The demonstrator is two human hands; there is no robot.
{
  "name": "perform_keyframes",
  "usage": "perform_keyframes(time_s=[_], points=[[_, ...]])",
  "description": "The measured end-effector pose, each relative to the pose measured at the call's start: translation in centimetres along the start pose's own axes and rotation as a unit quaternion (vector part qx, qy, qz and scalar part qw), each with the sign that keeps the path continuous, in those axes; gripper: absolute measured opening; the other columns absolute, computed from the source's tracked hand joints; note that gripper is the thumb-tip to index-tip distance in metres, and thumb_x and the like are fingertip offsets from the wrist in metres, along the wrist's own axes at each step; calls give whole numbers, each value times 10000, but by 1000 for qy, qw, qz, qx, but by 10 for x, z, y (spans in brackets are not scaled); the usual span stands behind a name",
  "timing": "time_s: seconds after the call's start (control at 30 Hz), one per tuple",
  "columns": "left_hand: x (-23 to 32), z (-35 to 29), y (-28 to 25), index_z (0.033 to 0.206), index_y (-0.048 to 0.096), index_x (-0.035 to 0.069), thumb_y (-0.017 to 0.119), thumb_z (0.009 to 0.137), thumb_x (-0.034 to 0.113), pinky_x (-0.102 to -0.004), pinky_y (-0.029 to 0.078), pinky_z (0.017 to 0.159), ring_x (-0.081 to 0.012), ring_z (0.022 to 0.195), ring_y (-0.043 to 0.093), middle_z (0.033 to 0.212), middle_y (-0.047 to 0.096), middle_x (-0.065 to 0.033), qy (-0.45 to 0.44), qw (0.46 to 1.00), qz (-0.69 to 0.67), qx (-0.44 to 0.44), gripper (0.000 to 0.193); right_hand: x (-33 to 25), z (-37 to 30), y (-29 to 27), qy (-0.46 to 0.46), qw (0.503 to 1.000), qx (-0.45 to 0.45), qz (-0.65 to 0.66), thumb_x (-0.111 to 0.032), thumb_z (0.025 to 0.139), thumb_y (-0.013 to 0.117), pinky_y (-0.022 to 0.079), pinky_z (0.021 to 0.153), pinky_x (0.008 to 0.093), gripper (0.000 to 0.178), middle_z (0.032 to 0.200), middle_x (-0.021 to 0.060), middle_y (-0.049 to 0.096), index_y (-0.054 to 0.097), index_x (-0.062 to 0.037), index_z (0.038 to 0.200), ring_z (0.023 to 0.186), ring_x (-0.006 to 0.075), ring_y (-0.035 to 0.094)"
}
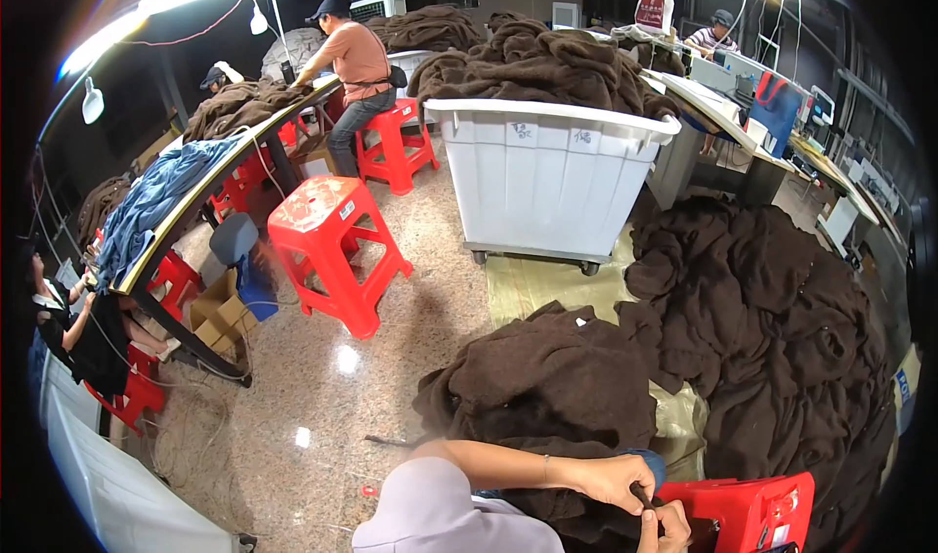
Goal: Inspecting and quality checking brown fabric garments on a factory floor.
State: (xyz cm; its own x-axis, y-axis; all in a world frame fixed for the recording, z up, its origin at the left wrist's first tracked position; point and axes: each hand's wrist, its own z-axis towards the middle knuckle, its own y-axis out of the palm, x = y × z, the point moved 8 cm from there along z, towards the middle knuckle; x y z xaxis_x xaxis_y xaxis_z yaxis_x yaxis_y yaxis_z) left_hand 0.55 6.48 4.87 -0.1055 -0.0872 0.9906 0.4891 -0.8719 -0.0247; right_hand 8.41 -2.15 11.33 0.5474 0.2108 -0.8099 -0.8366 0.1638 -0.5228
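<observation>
My left hand [618,481] is closed in a pinch on the edge of a dark brown garment [567,499], which spreads over my lap. Close against it, my right hand [666,530] pinches the same small dark fold, near the lower rim of the picture. The fingers partly hide the fold. A bracelet circles my left wrist. Just ahead of my lap is a heap of brown fabric [537,377] on the floor. Beside my right hand stands a red plastic stool [738,509], with small items on it that I cannot make out.
A white wheeled bin [547,177] heaped with brown cloth stands ahead. More brown cloth [772,309] covers the floor at right. A red stool [327,250] stands left of centre. People work at a long table [220,177] on the left; another person [711,37] sits far right.
</observation>
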Motion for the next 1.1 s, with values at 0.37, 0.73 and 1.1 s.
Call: perform_keyframes(time_s=[0.37, 0.73, 1.1], points=[[-34, 6, 4, 869, 689, -39, 657, 785, 8, -235, 473, 676, -75, 729, 588, 765, 665, -26, -63, 981, -169, 67, 102, -19, -2, -1, -80, 977, 101, -169, -44, 885, 618, 458, 579, 416, 96, 774, 170, 565, 603, 9, 807, 660, 350, 565], [-15, 3, -45, 881, 687, -7, 641, 816, 43, -236, 461, 645, -84, 725, 573, 773, 634, -11, -140, 962, -182, 144, 94, 54, -34, -36, 85, 978, 168, -93, 24, 705, 690, 476, 751, 321, 215, 859, 108, 603, 610, -1, 904, 797, 251, 594], [-43, 28, 13, 971, 679, -8, 627, 890, 68, -256, 513, 809, -149, 847, 661, 937, 705, -72, -236, 874, -419, 66, 122, 91, -156, -107, 247, 866, 427, 83, 140, 769, 566, 479, 800, 233, 278, 915, 33, 668, 670, 29, 1002, 858, 112, 613]])
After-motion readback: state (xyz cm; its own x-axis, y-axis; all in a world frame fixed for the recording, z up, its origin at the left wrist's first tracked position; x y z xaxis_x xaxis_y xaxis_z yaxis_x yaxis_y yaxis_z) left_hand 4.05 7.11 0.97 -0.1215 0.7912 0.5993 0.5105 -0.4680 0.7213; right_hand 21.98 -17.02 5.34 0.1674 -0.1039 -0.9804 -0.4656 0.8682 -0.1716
